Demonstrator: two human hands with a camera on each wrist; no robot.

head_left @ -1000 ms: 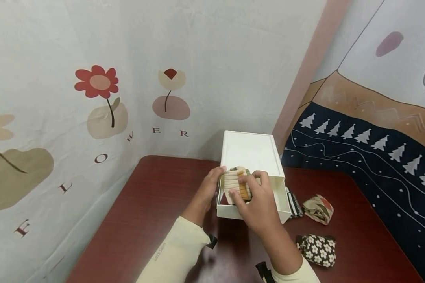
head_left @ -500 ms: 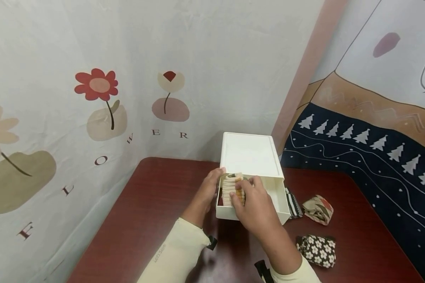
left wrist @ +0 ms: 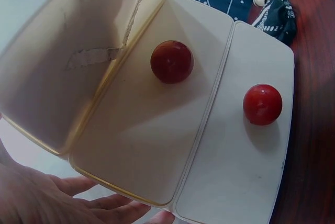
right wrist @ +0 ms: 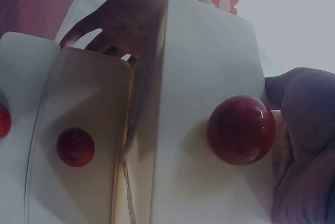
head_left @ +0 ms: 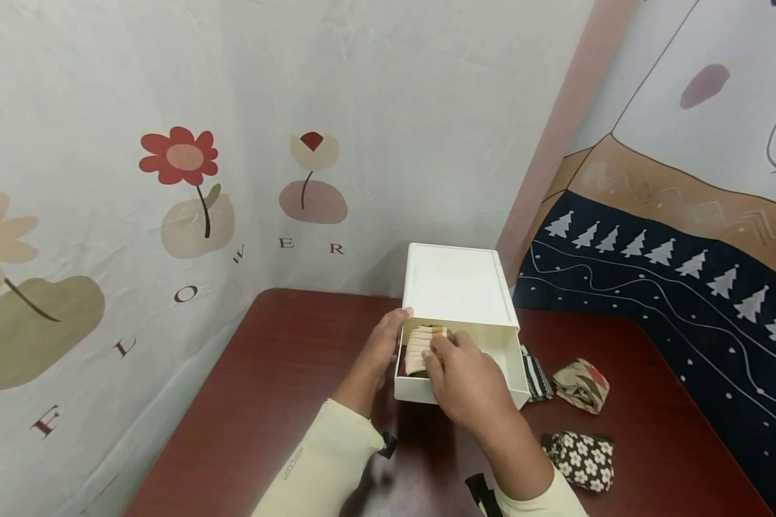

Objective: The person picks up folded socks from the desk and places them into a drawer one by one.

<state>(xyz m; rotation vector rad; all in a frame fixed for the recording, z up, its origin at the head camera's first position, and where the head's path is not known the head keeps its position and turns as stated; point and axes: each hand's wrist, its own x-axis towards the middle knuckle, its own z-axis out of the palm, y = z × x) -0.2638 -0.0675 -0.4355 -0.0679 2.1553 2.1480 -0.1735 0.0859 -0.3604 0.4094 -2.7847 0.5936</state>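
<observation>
A white chest of drawers (head_left: 459, 283) stands on the table with its top drawer (head_left: 415, 390) pulled out. Inside at the left lies a folded, ribbed pair of cream socks (head_left: 419, 350) with a mustard stripe. My right hand (head_left: 470, 380) reaches over the drawer front and pinches the socks' right side, covering part of them. My left hand (head_left: 381, 348) rests against the chest's left side, its fingers fairly straight in the right wrist view. There, a round red knob (right wrist: 241, 130) shows on the open drawer's front.
Two lower drawers carry red knobs (left wrist: 171, 62) and look shut. Right of the chest lie a black-and-white striped bundle (head_left: 537, 377), a beige patterned bundle (head_left: 582, 385) and a dark flower-print bundle (head_left: 580, 459) on the red-brown table (head_left: 246, 402). Printed curtains hang behind.
The cream socks have gone down from above the drawer rim into its left part, lying flatter. My right hand has lowered with them. The left hand stays at the chest's side.
</observation>
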